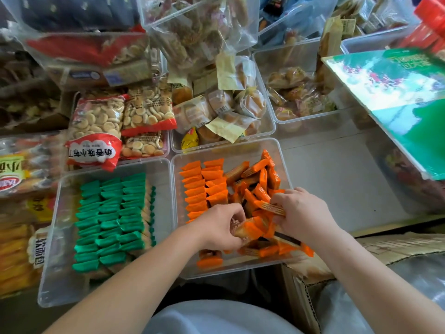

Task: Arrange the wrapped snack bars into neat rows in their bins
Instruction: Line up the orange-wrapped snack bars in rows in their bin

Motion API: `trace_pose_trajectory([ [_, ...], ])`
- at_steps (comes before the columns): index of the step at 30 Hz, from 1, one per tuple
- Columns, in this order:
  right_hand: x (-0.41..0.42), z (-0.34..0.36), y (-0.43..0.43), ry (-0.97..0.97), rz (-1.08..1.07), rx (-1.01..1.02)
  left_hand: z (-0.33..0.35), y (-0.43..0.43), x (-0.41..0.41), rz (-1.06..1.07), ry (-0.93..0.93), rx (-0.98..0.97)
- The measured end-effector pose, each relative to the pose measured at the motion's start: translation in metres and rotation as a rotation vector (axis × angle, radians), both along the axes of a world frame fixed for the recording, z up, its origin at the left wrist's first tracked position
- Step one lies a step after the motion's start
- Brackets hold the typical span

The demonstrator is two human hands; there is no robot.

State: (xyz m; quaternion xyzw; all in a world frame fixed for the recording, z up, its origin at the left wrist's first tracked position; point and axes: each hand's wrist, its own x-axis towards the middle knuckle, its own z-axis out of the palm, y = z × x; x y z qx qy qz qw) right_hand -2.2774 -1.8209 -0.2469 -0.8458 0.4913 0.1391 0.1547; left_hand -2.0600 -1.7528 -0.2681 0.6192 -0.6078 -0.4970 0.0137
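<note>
A clear bin [279,150] holds orange-wrapped snack bars. Two neat rows of orange bars [204,186] stand along its left side, and a loose pile of orange bars [257,184] fills its right side. My left hand [221,227] grips an orange bar [243,231] low in the bin's middle. My right hand [301,210] pinches another orange bar [272,208] above the pile. To the left, a second clear bin [51,237] holds green-wrapped bars [110,218] set in three tidy rows.
Biscuit bags [96,131] and wrapped cakes [221,109] fill bins behind. A green box [397,97] lies at the right over an empty clear bin [342,174]. Cardboard [385,247] sits at the near right, packaged bread [16,237] at the left.
</note>
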Motion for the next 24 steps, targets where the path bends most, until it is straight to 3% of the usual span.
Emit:
trace_pose_trajectory([
  [11, 0.022, 0.019, 0.009, 0.195, 0.138, 0.023, 0.033, 0.053, 0.03, 0.584, 0.194, -0.15],
  [13, 0.029, 0.029, 0.011, 0.052, 0.042, 0.054, 0.038, 0.061, 0.033, 0.654, 0.237, -0.16],
  [15, 0.039, 0.039, 0.018, -0.251, -0.114, 0.13, 0.041, 0.067, 0.032, 0.739, 0.323, -0.147],
  [18, 0.057, 0.05, 0.036, -0.638, -0.394, 0.524, 0.043, 0.073, 0.026, 0.849, 0.447, -0.124],
  [20, 0.063, 0.049, 0.048, -0.776, -0.551, 0.762, 0.046, 0.075, 0.02, 0.903, 0.482, -0.13],
  [24, 0.063, 0.041, 0.059, -0.947, -0.693, 0.912, 0.052, 0.076, 0.014, 0.942, 0.543, -0.109],
])
